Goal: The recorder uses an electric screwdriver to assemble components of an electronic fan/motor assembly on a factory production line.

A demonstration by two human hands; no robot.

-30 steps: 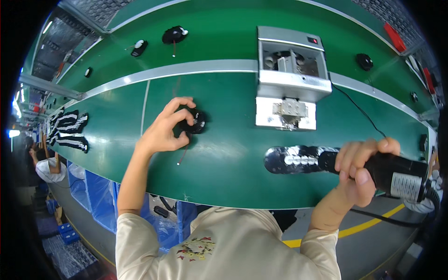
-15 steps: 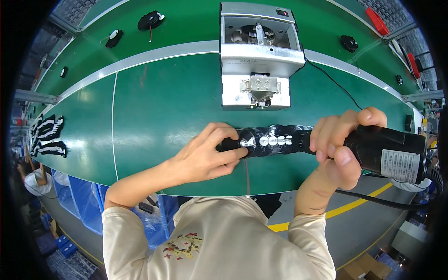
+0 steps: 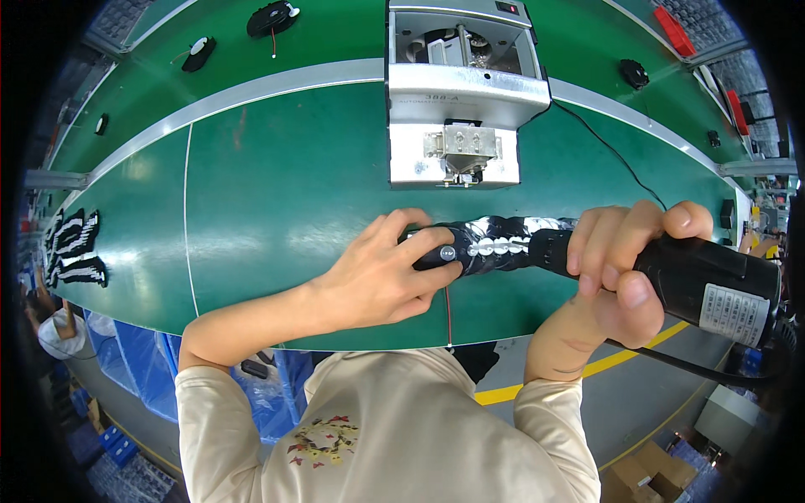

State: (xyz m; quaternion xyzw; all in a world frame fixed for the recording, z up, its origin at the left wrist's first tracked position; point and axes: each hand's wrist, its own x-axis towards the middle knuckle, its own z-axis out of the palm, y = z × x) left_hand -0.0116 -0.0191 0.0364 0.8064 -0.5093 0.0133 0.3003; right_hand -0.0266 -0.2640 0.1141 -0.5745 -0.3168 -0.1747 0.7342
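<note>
My left hand is closed around a small black part, with the thumb and fingers on opposite sides of it. A round silvery spot shows on the part, and a thin red wire trails below it toward the table's near edge. In my right hand is a black electric screwdriver with a white label, lying nearly level, its nose pointing left at the part. Between the nose and my left fingers lies a shiny black piece with several white round spots; its kind is unclear. The screwdriver's tip is hard to make out.
Beyond my hands stands a silver screw feeder on the green table, its cable running right. Black-and-white strips lie at the far left. Several black round parts, one with a red wire, rest on the raised green surface behind.
Both hands have shifted slightly right in the view, and the screwdriver's nose is a little closer to my left fingers. The feeder and table appear shifted slightly up and left.
</note>
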